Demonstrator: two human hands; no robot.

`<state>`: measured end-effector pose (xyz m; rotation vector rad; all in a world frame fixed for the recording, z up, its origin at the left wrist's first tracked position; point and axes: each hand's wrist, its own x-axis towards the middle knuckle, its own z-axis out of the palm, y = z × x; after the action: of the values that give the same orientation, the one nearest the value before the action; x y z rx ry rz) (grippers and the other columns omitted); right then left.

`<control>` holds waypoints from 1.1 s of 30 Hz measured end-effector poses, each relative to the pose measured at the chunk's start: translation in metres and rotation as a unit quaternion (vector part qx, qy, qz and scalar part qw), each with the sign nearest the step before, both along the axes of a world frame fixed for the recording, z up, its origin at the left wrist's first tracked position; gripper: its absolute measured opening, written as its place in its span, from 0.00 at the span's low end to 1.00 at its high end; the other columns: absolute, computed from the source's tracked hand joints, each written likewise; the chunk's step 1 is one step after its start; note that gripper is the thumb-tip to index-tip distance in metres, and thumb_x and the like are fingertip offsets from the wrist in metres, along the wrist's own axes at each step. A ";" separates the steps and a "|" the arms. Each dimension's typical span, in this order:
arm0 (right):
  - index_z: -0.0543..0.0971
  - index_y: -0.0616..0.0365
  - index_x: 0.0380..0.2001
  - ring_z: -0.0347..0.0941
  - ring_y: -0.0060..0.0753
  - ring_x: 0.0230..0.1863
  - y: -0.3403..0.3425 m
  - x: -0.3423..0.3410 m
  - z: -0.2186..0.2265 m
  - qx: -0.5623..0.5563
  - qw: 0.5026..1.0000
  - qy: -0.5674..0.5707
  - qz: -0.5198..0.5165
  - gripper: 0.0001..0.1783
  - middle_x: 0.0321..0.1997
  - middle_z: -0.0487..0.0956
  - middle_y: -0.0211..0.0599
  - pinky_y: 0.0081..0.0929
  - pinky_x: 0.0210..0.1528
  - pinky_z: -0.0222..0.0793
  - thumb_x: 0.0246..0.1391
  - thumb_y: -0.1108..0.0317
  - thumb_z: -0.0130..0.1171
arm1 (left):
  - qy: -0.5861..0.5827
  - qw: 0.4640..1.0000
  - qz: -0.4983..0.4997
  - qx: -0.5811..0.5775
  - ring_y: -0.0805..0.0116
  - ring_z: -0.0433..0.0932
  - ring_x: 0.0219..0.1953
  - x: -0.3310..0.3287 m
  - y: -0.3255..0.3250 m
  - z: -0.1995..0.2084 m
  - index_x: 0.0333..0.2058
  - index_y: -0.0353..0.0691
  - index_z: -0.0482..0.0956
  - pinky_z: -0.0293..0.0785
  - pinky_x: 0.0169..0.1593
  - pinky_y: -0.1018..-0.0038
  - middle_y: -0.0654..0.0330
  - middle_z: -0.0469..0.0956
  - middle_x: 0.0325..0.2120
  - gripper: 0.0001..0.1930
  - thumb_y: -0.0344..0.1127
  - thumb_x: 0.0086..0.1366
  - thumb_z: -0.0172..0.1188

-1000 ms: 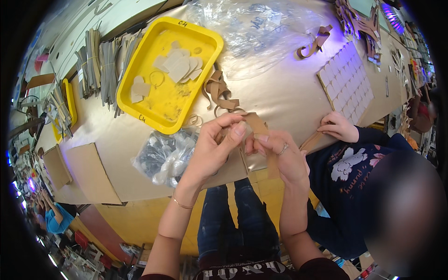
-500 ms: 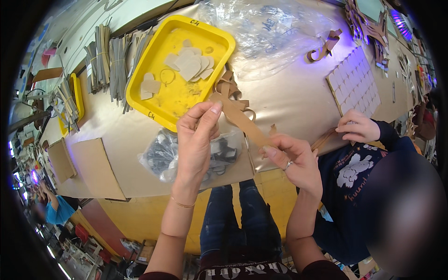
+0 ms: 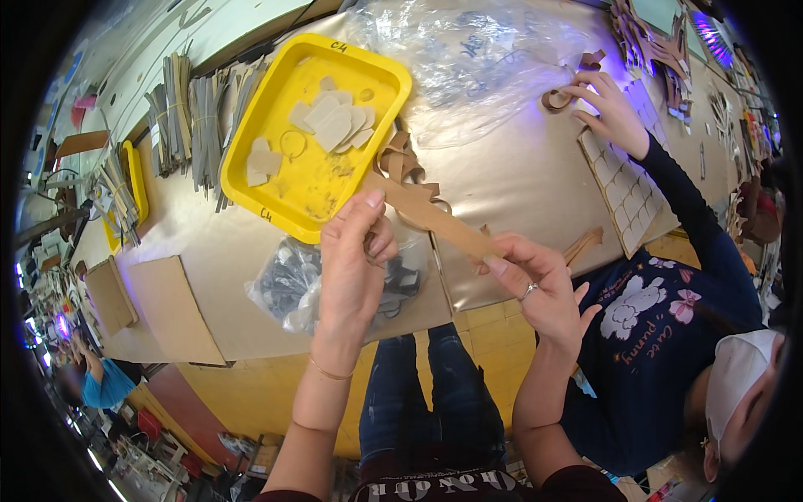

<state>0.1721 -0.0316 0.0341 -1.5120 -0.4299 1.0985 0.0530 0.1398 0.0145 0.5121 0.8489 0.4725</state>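
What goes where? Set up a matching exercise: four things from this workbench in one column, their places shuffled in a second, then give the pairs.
Things:
1. tan strap
2. yellow tray
3. clear bag of dark parts
4. white grid sheet

Places:
A. under the left hand, at the table's near edge
B. under a co-worker's hand, on the right
C. held between both hands, the right hand at its near end
D. beyond the left hand, holding flat tan cut pieces

Pairs: 1-C, 2-D, 3-A, 4-B

left hand [image 3: 351,276] + right hand [image 3: 539,289]: fingers pinch tan strip [image 3: 431,219] | yellow tray [image 3: 314,134] beyond
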 end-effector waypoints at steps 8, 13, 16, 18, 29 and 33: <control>0.77 0.65 0.33 0.70 0.22 0.38 -0.011 0.013 0.007 -0.079 0.983 -0.097 -0.135 0.05 0.33 0.77 0.31 0.19 0.47 0.62 0.57 0.75 0.54 | -0.012 0.998 -0.042 -0.042 0.84 0.55 0.18 0.004 -0.022 -0.002 0.33 0.37 0.73 0.53 0.23 0.84 0.72 0.60 0.16 0.04 0.31 0.62 0.56; 0.77 0.65 0.33 0.70 0.15 0.34 -0.019 0.021 0.015 -0.081 0.968 -0.099 -0.215 0.05 0.30 0.76 0.27 0.13 0.41 0.63 0.58 0.73 0.56 | -0.001 0.995 -0.100 -0.006 0.84 0.54 0.17 0.006 -0.036 0.000 0.32 0.36 0.74 0.52 0.23 0.83 0.72 0.60 0.15 0.04 0.31 0.63 0.56; 0.77 0.65 0.33 0.70 0.14 0.33 -0.029 0.022 0.013 -0.066 0.960 -0.139 -0.235 0.05 0.29 0.76 0.26 0.12 0.41 0.63 0.58 0.73 0.56 | 0.030 0.990 -0.137 0.023 0.83 0.56 0.18 0.001 -0.048 0.000 0.31 0.37 0.74 0.53 0.23 0.83 0.71 0.61 0.16 0.04 0.31 0.63 0.56; 0.77 0.63 0.33 0.68 0.11 0.29 -0.037 0.021 0.005 -0.095 0.958 -0.149 -0.226 0.06 0.27 0.76 0.25 0.10 0.33 0.61 0.59 0.71 0.56 | 0.037 0.987 -0.150 0.033 0.86 0.60 0.20 -0.006 -0.059 -0.002 0.31 0.37 0.76 0.55 0.25 0.85 0.73 0.66 0.17 0.04 0.30 0.62 0.59; 0.77 0.67 0.33 0.67 0.10 0.27 -0.084 -0.040 -0.067 -0.160 0.942 -0.032 -0.292 0.08 0.26 0.75 0.23 0.11 0.30 0.63 0.57 0.70 0.58 | 0.167 0.962 -0.216 0.025 0.88 0.61 0.21 -0.068 -0.129 -0.025 0.31 0.37 0.77 0.55 0.25 0.86 0.73 0.70 0.19 0.04 0.30 0.62 0.61; 0.77 0.65 0.34 0.67 0.10 0.28 -0.095 -0.041 -0.075 -0.138 0.929 -0.076 -0.334 0.07 0.26 0.74 0.22 0.11 0.32 0.62 0.59 0.71 0.56 | 0.174 0.954 -0.242 0.008 0.88 0.61 0.22 -0.064 -0.147 -0.032 0.29 0.37 0.76 0.55 0.26 0.87 0.73 0.71 0.21 0.04 0.29 0.62 0.61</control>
<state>0.1312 -0.1264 -0.0405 -1.8089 0.1543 0.5135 -0.0110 -0.0073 -0.0171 0.8071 1.0161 -0.0681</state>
